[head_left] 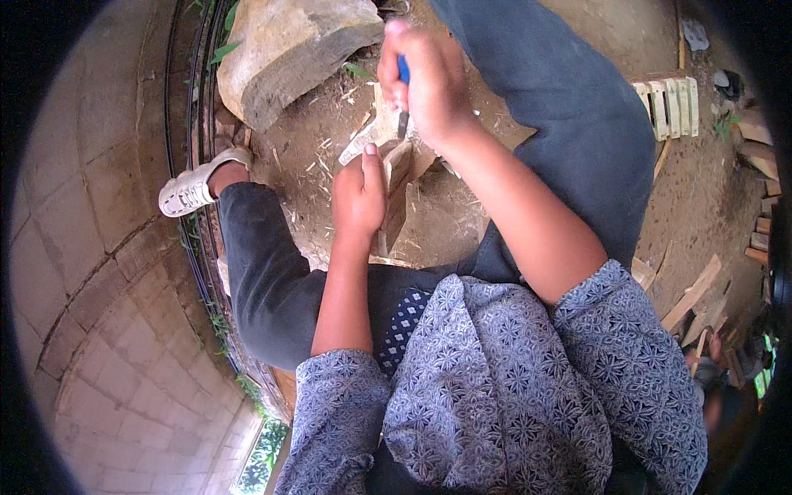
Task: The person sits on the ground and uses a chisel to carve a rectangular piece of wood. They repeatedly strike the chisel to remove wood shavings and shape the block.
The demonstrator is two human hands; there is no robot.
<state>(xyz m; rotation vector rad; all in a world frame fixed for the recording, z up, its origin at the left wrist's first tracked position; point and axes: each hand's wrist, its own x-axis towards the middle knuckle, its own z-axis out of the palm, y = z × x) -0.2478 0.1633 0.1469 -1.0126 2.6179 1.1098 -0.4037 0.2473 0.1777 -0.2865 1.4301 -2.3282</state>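
Observation:
My left hand [360, 194] is wrapped round a brown piece of wood [398, 186], its thumb lying along the top end. My right hand [435, 89], slightly blurred, grips a blue-handled tool with a dark metal shaft [403, 125] that looks like a chisel. The shaft points down at the upper end of the wood; whether its tip touches cannot be made out. Beyond and partly under the held wood lies a pale, rough-cut wooden block [381, 124]. My fingers hide part of the handle and of the wood.
A large stone [289, 58] stands at the far left, near my shoe [188, 191]. Wood shavings litter the dirt floor [301, 206]. A brick wall [107, 223] runs along the left. Planks [693, 293] and a pale slatted wooden piece [672, 107] lie on the right.

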